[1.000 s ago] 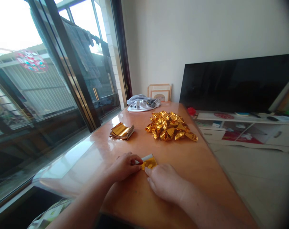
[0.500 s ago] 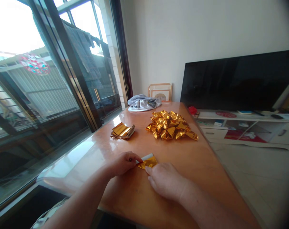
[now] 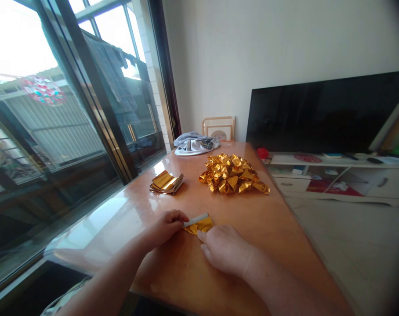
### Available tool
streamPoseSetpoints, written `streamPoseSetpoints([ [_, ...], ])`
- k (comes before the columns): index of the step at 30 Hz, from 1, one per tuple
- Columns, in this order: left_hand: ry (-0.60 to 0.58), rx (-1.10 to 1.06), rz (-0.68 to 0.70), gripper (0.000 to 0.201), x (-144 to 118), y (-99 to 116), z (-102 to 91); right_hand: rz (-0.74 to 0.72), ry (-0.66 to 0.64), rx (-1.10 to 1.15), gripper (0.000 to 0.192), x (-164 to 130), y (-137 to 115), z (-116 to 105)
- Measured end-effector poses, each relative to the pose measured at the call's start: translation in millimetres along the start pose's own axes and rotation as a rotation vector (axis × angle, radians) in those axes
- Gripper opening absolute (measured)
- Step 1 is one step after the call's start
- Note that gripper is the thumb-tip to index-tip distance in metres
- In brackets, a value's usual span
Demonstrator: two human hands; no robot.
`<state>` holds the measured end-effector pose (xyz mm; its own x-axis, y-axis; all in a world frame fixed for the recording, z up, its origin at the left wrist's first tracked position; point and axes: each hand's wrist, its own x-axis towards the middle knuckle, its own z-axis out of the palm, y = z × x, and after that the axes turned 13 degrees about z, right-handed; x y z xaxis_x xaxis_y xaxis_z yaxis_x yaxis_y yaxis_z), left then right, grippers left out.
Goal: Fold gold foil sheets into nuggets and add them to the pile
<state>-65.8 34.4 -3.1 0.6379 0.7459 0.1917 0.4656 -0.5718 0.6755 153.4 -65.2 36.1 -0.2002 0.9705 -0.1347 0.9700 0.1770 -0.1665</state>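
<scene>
A sheet of gold foil paper (image 3: 202,224) lies partly folded on the table, a pale grey strip of its back showing along the far edge. My left hand (image 3: 169,224) is closed at the paper's left end, thumb and fingers pinched together there. From the near right side, my right hand (image 3: 224,245) grips the lower edge with curled fingers; the fingertips cover part of that edge. Beyond my left hand sits a stack of flat gold foil sheets (image 3: 166,182). A heap of folded gold foil pieces (image 3: 231,173) lies farther off to the right.
The glossy wooden table (image 3: 268,245) runs away from me toward the wall. Crumpled grey cloth (image 3: 194,144) rests at its far end, in front of leaning picture frames (image 3: 218,127). A glass sliding door stands left; a television (image 3: 318,118) and low white cabinet (image 3: 291,183) stand right.
My left fingers have drawn back slightly toward the paper's left end, uncovering more of the pale strip. My right hand stays at the lower edge. The whole view has shifted a little.
</scene>
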Motion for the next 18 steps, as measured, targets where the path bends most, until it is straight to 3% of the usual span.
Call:
streamPoseSetpoints([
  [4,0.157,0.14,0.128,0.02,-8,9,15.9,-0.011,0.03,-0.002,0.033,3,1,5],
  [8,0.046,0.164,0.232,0.026,-13,27,29.5,-0.02,0.044,0.037,0.035,5,5,8],
  [12,0.02,0.301,0.21,0.019,-12,40,33.5,-0.046,0.043,0.18,0.029,12,19,6],
  [18,-0.044,0.451,0.19,0.009,-10,51,30.0,0.16,0.154,0.31,0.025,31,53,2],
])
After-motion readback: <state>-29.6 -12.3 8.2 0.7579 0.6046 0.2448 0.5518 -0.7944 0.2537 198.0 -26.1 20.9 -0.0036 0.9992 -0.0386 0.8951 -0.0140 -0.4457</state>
